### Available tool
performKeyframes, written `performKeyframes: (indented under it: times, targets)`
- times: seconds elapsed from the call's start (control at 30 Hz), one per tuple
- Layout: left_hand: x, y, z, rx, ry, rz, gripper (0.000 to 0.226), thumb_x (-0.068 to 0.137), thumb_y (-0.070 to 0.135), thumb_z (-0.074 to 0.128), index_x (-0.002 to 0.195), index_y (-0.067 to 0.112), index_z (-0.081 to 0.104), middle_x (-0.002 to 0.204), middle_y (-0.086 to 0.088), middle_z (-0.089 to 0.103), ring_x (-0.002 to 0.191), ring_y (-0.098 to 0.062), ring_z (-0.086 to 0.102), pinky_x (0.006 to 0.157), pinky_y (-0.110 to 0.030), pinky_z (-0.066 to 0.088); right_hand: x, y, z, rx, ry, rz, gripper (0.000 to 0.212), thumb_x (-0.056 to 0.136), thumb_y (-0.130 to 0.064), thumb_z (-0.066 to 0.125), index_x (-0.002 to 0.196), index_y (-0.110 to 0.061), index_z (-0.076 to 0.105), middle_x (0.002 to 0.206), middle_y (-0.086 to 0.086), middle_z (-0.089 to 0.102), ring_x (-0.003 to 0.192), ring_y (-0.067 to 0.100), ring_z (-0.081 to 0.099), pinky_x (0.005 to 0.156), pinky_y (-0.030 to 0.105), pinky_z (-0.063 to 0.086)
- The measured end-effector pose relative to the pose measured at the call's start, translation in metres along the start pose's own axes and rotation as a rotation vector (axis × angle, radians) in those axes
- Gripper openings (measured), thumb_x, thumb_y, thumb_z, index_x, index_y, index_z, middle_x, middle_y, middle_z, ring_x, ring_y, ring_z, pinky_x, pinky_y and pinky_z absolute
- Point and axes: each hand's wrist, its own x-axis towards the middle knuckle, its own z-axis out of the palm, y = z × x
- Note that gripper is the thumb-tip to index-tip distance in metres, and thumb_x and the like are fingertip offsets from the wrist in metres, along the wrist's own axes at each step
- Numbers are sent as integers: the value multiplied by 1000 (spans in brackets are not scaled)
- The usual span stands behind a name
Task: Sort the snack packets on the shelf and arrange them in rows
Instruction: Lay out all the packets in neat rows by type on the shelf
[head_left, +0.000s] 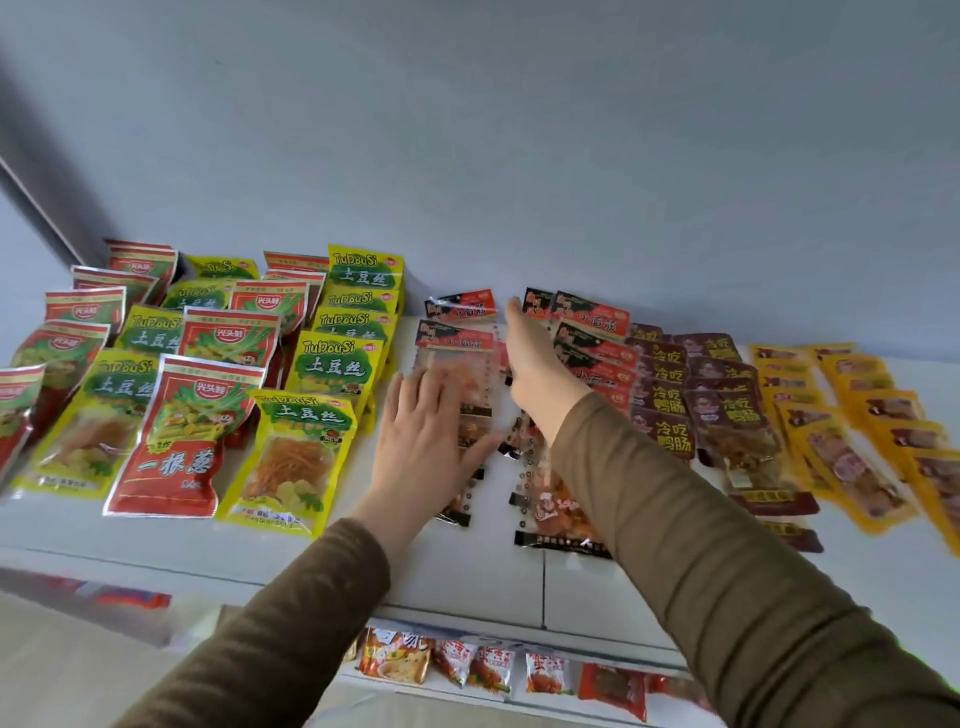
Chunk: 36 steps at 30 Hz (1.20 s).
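snack packets (457, 364): flat glossy film | left hand (421, 441) pressing, flat | right hand (530, 353) unclenched

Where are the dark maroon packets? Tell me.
In the head view, the dark maroon packets lie right of centre on the shelf, between the clear red-topped packets and yellow-orange packets.

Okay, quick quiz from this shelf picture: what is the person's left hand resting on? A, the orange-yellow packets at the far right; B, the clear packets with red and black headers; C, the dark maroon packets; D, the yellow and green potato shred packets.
B: the left hand lies flat with straight fingers on the clear packets with red and black headers, just right of the yellow and green packets.
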Motion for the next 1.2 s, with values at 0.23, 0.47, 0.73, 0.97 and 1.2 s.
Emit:
performKeyframes:
  times: [0.23,0.47,0.73,0.97,1.2]
  targets:
    - [-8,0,-9,-17,75,-30,66,87,84,46,113,23,50,108,1,66,108,-29,62,117,-56,32,16,-12,-5,62,-12,14,73,102,-60,33,158,-14,23,162,7,28,147,26,31,119,45,24]
    - [-23,-9,-19,-48,-51,21,90,83,95,21,141,32,50,143,6,55,137,-24,47,122,-56,24,31,-19,-17,66,-28,62,80,101,-65,23,158,-8,24,166,12,18,153,30,17,122,48,16]
    - [-42,-5,-1,-159,-133,-37,97,86,92,27,160,30,24,166,2,28,155,-24,18,118,-51,33,34,-28,7,-223,-25,62,38,104,-20,51,137,-2,50,113,9,55,105,28,58,84,35,48]
    - [-43,-6,2,-150,-113,-54,95,86,91,30,159,30,25,165,3,30,154,-23,21,116,-49,35,46,-26,8,-362,-78,73,9,92,-4,58,99,-9,56,143,18,53,132,34,50,110,45,42]
    - [-31,-4,7,-141,-116,-80,97,85,90,27,160,29,24,167,1,28,155,-24,18,117,-49,34,46,6,4,-64,-85,129,16,94,5,61,87,-9,60,89,8,66,79,22,64,64,35,53]
